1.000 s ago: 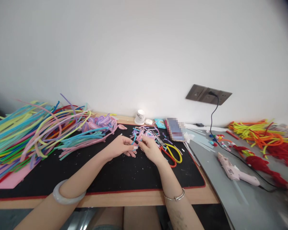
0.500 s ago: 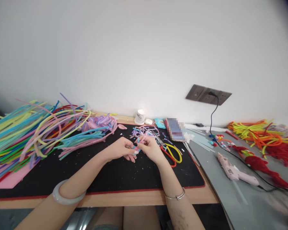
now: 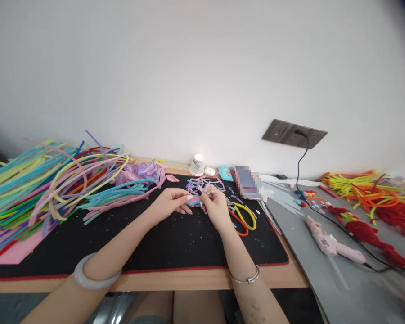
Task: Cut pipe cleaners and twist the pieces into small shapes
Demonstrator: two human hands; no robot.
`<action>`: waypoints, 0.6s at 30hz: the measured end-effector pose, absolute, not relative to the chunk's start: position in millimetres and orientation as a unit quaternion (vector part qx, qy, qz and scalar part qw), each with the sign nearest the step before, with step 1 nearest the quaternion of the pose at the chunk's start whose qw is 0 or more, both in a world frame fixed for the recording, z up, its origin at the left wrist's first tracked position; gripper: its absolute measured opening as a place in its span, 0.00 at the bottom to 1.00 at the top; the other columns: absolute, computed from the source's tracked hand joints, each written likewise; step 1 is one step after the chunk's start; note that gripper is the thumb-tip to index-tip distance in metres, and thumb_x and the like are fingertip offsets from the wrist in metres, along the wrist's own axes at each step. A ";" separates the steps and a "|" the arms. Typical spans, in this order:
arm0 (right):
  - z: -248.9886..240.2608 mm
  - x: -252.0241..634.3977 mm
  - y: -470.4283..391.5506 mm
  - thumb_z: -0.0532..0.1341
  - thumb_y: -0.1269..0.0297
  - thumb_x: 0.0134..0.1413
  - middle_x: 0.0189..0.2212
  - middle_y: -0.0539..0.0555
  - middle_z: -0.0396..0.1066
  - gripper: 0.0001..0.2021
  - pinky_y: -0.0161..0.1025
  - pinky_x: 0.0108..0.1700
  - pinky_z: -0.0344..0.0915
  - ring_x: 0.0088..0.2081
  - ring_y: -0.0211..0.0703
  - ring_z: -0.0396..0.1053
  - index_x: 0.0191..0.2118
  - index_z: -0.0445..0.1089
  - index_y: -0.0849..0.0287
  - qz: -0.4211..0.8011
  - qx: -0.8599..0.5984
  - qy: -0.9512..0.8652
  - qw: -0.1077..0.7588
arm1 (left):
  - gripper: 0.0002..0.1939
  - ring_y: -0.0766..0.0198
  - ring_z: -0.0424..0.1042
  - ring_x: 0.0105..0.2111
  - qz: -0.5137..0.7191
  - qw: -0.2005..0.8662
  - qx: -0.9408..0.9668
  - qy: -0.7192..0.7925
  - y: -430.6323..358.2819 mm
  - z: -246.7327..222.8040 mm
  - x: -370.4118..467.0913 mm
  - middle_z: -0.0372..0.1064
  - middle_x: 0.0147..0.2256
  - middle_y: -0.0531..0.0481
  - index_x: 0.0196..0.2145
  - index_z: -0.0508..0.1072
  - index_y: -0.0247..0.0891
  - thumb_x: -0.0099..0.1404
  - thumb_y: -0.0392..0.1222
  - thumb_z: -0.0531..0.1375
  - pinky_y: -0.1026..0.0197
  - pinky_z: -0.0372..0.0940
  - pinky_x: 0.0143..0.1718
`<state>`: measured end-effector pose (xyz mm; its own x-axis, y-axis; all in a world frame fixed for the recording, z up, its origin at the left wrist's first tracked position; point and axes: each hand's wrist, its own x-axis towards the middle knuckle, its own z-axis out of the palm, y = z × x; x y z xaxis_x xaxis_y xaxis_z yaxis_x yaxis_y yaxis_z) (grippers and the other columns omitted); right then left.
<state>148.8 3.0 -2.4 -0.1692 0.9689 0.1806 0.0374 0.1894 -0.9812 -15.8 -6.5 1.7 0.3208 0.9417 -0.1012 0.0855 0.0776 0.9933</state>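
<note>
Between my two hands is a small piece of blue and pink pipe cleaner (image 3: 195,200), held above the black mat (image 3: 175,247). My left hand (image 3: 171,204) pinches its left end between thumb and fingers. At the other end, the fingers of my right hand (image 3: 216,208) are closed on it, partly hiding it. Just behind the hands lies a heap of short purple, pink and blue cut pieces (image 3: 207,182). Scissors with red and yellow handles (image 3: 245,217) rest right beside my right hand.
Long coloured pipe cleaners (image 3: 54,180) are piled at the left. A paper cup (image 3: 197,165) and a phone (image 3: 247,182) stand along the wall side. On the grey board at right are a pink glue gun (image 3: 330,243), its black cord, and red and orange pipe cleaners (image 3: 367,193).
My hands have moved slightly apart, the right one a little to the right, so more of the blue and pink piece shows between them.
</note>
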 end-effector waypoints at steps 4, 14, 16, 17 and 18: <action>-2.5 145.7 0.1 0.57 0.60 0.49 0.13 0.42 0.55 0.10 0.30 0.16 0.50 0.13 0.30 0.52 0.26 0.56 0.58 0.431 -0.434 -0.584 0.534 | 0.19 0.64 0.74 0.27 0.387 0.598 0.546 0.441 -7.4 2.5 -15.1 0.73 0.29 0.47 0.35 0.70 0.34 0.56 0.53 0.58 0.65 0.67 0.29; -1.6 141.4 -2.5 0.57 0.58 0.50 0.13 0.42 0.54 0.11 0.30 0.15 0.49 0.13 0.30 0.51 0.26 0.55 0.57 0.435 -0.434 -0.559 0.557 | 0.17 0.62 0.74 0.28 0.419 0.579 0.565 0.411 -7.7 2.3 -11.9 0.73 0.28 0.46 0.32 0.68 0.32 0.55 0.52 0.58 0.60 0.68 0.33; -1.7 141.4 -2.7 0.57 0.59 0.50 0.13 0.42 0.54 0.11 0.30 0.16 0.49 0.13 0.30 0.51 0.26 0.55 0.57 0.428 -0.435 -0.558 0.562 | 0.17 0.62 0.74 0.29 0.424 0.578 0.554 0.422 -8.2 3.6 -11.3 0.73 0.29 0.46 0.34 0.68 0.33 0.56 0.52 0.58 0.61 0.68 0.33; -1.8 141.6 -2.9 0.57 0.59 0.50 0.13 0.42 0.54 0.11 0.30 0.16 0.49 0.13 0.30 0.52 0.26 0.55 0.57 0.422 -0.436 -0.558 0.566 | 0.17 0.63 0.74 0.28 0.428 0.574 0.547 0.434 -8.3 4.1 -11.2 0.73 0.29 0.47 0.34 0.68 0.33 0.55 0.51 0.58 0.61 0.68 0.33; -1.9 141.9 -3.2 0.56 0.59 0.51 0.13 0.42 0.55 0.11 0.29 0.16 0.49 0.14 0.30 0.52 0.26 0.55 0.57 0.416 -0.439 -0.557 0.569 | 0.17 0.63 0.74 0.28 0.430 0.568 0.541 0.446 -8.3 4.5 -11.2 0.72 0.29 0.47 0.34 0.67 0.33 0.55 0.52 0.59 0.61 0.68 0.32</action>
